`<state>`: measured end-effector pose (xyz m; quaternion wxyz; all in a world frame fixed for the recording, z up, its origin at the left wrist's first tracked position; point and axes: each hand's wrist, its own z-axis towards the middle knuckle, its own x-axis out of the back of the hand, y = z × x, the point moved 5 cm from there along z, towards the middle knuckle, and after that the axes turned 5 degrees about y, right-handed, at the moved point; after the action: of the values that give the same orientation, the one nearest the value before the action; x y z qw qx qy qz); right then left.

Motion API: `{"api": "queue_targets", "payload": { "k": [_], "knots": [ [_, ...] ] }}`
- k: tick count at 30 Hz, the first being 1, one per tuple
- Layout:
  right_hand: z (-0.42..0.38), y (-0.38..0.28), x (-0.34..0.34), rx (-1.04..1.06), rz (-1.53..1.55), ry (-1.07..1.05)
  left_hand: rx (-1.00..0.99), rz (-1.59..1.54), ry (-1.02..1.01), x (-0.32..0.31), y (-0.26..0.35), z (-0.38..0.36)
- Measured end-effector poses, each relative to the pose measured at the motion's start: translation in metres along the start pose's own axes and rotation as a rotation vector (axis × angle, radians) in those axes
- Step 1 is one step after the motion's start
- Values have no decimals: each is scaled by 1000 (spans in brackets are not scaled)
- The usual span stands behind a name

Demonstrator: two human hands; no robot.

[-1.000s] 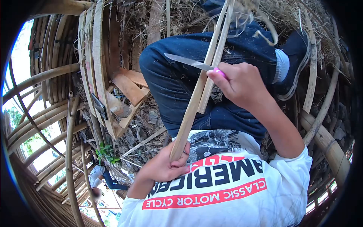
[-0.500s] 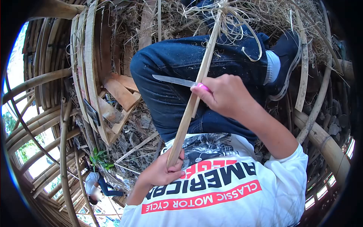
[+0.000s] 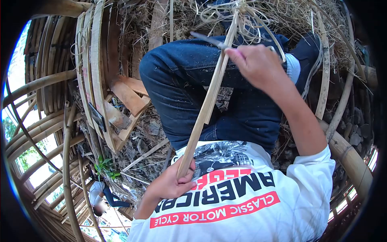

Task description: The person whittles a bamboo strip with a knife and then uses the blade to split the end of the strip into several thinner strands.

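Observation:
My left hand (image 3: pixel 173 183) is closed round the near end of a long split bamboo strip (image 3: pixel 201 117), close to the shirt. The strip slants up and away across the lap, with curled shavings (image 3: pixel 242 20) bunched at its far end. My right hand (image 3: pixel 262 66) grips a knife, its handle mostly hidden in the fist. The knife blade (image 3: pixel 207 39) lies across the strip near the far end and points left, slightly blurred. A thinner sliver runs beside the strip's right edge.
Bent legs in jeans (image 3: pixel 169 92) lie under the strip. Wooden boards (image 3: pixel 96 60) and a phone (image 3: pixel 96 117) stand at left. Bamboo poles (image 3: pixel 350 157) frame the right side. Shavings (image 3: pixel 278 16) cover the ground ahead. Another person (image 3: pixel 100 197) is at lower left.
My right hand has slid the knife up along the strip, away from my body, to near the far end. My left hand has kept its hold on the near end.

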<state>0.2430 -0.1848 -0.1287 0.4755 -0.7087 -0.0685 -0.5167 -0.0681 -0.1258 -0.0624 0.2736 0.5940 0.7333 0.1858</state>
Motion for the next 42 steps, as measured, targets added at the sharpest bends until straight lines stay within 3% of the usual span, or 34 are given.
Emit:
{"api": "queue_targets", "payload": {
  "k": [5, 11, 13, 14, 16, 18, 21, 25, 27, 28, 32, 34, 36, 42],
  "knots": [
    [-21, -20, -9, 9, 92, -135, -6, 25, -8, -2, 4, 1],
    [-5, 29, -10, -83, 36, 54, 22, -46, -20, 2, -1, 2],
    [-8, 19, -5, -84, 125, 84, 71, -360, -130, 3, -9, 5],
    [-13, 14, -6, -77, 127, 83, 67, -361, -124, 7, -10, 7],
    [-29, 7, -15, -159, 385, 42, 233, -594, -204, 6, -18, 9],
    [-47, -1, -24, -132, 462, 82, 175, -739, -259, 5, -25, 12],
    [-71, -9, -29, -247, 739, 96, 95, -549, -149, 9, -12, 18],
    [-94, -20, -36, -165, 753, 73, 78, -368, -16, 13, -9, 18],
    [-100, -22, -42, -88, 699, 57, 186, 56, 362, 21, 3, 13],
    [-102, -26, -44, -6, 646, 35, 184, 55, 360, 21, 3, 13],
    [-102, -33, -47, 8, 649, 11, 132, -35, 375, 24, -3, 12],
    [-97, -36, -46, 15, 629, 12, 108, -115, 255, 24, -10, 16],
    [-95, -37, -47, 12, 606, 16, 83, -137, 323, 23, -9, 16],
    [-90, -38, -46, 11, 552, 50, 118, 79, 418, 23, 14, 12]
  ]
}}
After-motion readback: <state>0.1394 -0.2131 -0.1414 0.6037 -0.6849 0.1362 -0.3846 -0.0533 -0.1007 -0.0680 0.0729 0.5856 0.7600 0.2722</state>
